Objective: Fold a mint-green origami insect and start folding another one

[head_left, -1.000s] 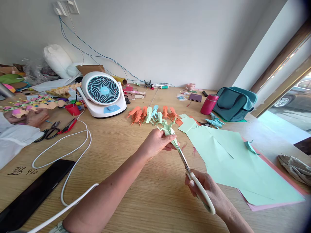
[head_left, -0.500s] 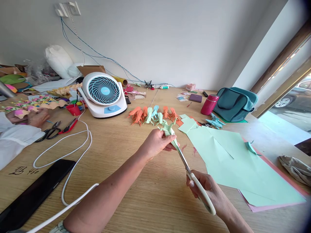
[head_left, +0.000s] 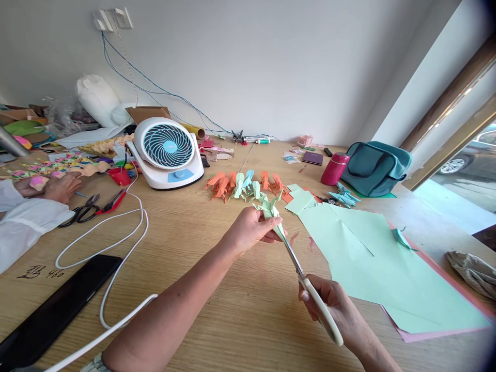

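Table [head_left: 186, 227]: fan [head_left: 168, 150] back left, bag [head_left: 375, 168] back right.
A row of figures [head_left: 239, 185] between fan and bottle [head_left: 335, 169], behind the left hand [head_left: 256, 226]; bottle just left of the bag; sheets [head_left: 356, 258] before the bottle, right of the left hand; cable [head_left: 148, 222] before the fan.

A pale green, spiky folded-paper figure [head_left: 270, 208] slants with its narrow end toward 5 o'clock, where slim white-handled metal scissors [head_left: 306, 283], tips aimed at 11 o'clock, appear to meet it.
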Available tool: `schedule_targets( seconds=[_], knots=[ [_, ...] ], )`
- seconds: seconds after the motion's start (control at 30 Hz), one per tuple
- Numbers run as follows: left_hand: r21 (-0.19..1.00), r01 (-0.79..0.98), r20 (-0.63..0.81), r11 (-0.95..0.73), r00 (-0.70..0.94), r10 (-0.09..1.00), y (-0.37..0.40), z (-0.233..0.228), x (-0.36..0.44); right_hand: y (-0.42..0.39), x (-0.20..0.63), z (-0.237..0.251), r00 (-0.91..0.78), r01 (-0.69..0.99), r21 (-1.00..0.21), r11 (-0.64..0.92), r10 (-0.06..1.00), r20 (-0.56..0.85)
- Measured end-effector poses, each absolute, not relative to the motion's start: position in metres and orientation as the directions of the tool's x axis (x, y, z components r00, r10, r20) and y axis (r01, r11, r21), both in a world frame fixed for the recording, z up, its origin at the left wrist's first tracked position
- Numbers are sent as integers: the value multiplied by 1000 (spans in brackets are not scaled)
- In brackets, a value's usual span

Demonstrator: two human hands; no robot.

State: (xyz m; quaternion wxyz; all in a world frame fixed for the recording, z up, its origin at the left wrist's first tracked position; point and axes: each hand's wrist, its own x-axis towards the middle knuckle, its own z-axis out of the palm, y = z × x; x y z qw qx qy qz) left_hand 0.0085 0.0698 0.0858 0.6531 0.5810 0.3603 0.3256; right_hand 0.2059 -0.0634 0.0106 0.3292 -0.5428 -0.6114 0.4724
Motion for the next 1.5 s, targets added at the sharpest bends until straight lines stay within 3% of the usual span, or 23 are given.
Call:
schedule_targets(
  seconds=[0.97,1.5],
  knots=[
    [994,33,-100,100,576,811,62,87,14,-63,202,14,-184,287,-956,-60,976,-117],
    [994,-34,-66,104,571,818,66,94,9,-62,205,15,-144,216,-975,-53,986,-86]
  ],
)
